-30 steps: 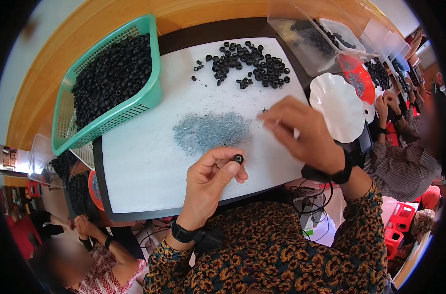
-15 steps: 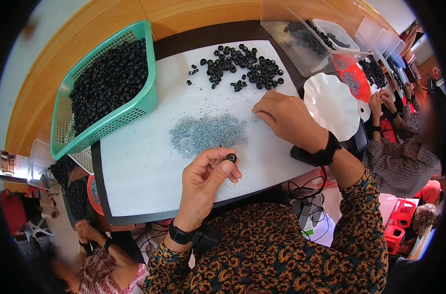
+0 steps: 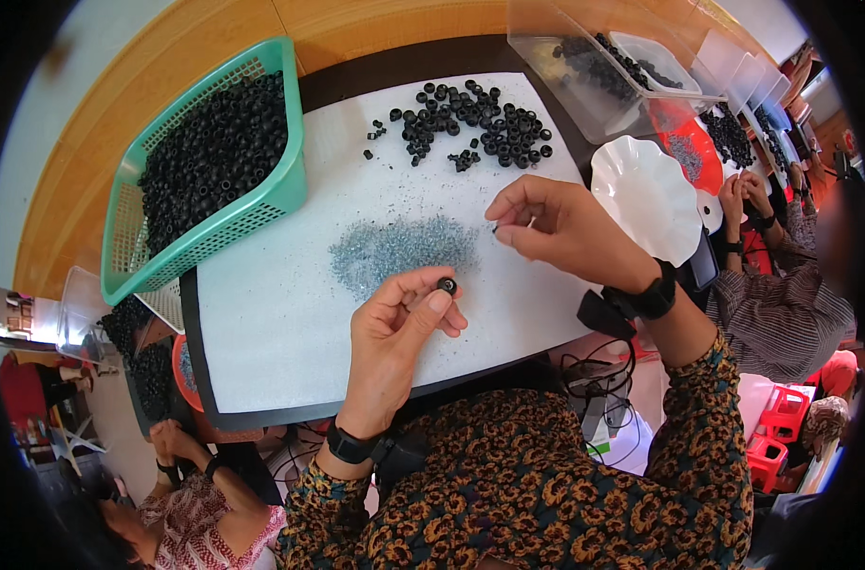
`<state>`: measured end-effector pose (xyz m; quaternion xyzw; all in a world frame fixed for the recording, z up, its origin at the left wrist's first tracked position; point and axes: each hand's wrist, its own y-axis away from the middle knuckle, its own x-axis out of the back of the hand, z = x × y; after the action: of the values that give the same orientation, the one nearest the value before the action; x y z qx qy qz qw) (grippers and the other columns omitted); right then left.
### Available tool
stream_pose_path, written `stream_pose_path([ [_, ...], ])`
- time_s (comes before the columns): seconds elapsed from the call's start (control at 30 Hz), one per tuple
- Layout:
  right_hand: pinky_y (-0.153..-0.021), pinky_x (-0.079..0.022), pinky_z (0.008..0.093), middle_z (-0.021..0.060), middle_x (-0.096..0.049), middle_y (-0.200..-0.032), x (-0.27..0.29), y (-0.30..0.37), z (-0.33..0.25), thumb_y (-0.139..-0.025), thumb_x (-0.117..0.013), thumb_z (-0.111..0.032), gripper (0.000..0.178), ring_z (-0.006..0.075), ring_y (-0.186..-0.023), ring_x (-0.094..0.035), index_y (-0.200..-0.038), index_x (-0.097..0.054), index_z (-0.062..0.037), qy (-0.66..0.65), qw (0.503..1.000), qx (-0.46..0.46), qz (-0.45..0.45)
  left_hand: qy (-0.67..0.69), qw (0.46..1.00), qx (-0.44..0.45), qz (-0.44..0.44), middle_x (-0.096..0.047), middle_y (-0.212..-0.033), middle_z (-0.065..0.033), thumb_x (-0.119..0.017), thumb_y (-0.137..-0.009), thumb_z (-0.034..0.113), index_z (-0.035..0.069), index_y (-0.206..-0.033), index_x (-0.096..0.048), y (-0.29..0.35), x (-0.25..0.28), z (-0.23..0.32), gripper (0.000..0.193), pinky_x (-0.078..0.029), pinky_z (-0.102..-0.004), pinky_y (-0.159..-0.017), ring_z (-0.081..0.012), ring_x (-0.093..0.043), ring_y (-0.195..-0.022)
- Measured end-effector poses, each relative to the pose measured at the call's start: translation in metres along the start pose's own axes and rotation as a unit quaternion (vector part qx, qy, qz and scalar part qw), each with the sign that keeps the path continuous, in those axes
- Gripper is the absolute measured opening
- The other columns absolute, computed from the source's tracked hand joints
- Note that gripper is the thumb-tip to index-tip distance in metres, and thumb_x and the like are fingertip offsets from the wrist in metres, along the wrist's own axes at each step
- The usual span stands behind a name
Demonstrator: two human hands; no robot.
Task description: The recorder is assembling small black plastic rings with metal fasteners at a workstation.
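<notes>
White sheet (image 3: 280, 347) spans mid-frame. I'd steady the black bead (image 3: 446, 285) pinched in the left hand (image 3: 390, 328); whether the right hand (image 3: 584, 231) grips anything, I can't tell.

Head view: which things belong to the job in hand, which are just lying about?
Likely in use:
black bead in left hand
glassy beads on white sheet
loose black beads
green basket

Apparently just lying about:
white dish
red stools
</notes>
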<state>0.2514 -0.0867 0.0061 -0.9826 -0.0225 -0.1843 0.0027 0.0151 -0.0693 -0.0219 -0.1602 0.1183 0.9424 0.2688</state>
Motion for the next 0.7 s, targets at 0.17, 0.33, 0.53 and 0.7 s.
stream_pose_path([
  [0.17,-0.071,-0.048,0.0227,0.0002,-0.061,-0.093,-0.020,0.006,-0.016,-0.089,-0.063,-0.007,0.021,0.0070,-0.085,-0.058,-0.109,-0.061,-0.0011,-0.180,0.981,-0.014,-0.076,0.001,1.000,-0.018,-0.013,-0.065,-0.100,-0.0103,-0.061,-0.095,0.008,-0.002,-0.115,-0.059,-0.003,-0.002,0.003,0.022,-0.052,-0.0274,-0.074,-0.0149,-0.064,-0.082],
  [0.33,-0.071,-0.051,0.0245,0.0028,-0.064,-0.088,-0.028,0.007,-0.014,-0.086,-0.064,-0.006,0.021,0.0091,-0.081,-0.060,-0.107,-0.060,-0.0010,-0.138,0.988,0.027,-0.070,-0.018,0.999,-0.039,-0.023,-0.066,-0.098,-0.0096,-0.061,-0.095,0.004,-0.002,-0.114,-0.059,-0.004,-0.004,0.001,0.020,-0.052,-0.0266,-0.074,-0.0142,-0.064,-0.082],
  [0.53,-0.065,-0.052,0.0274,0.0070,-0.066,-0.078,-0.032,0.010,-0.024,-0.084,-0.065,-0.006,0.022,0.0147,-0.070,-0.063,-0.105,-0.060,-0.0006,-0.017,0.996,0.074,-0.049,-0.068,0.996,-0.059,-0.024,-0.067,-0.094,-0.0078,-0.062,-0.094,0.003,-0.003,-0.114,-0.060,-0.005,-0.001,0.001,0.020,-0.052,-0.0252,-0.075,-0.0121,-0.065,-0.082],
  [0.7,-0.066,-0.053,0.0271,0.0070,-0.066,-0.080,-0.031,0.007,-0.027,-0.084,-0.066,-0.006,0.022,0.0147,-0.073,-0.064,-0.105,-0.060,-0.0006,-0.017,0.996,0.068,-0.052,-0.084,0.994,-0.065,-0.017,-0.065,-0.096,-0.0063,-0.062,-0.092,-0.001,-0.002,-0.115,-0.061,-0.003,0.000,0.003,0.022,-0.052,-0.0255,-0.076,-0.0122,-0.065,-0.083],
])
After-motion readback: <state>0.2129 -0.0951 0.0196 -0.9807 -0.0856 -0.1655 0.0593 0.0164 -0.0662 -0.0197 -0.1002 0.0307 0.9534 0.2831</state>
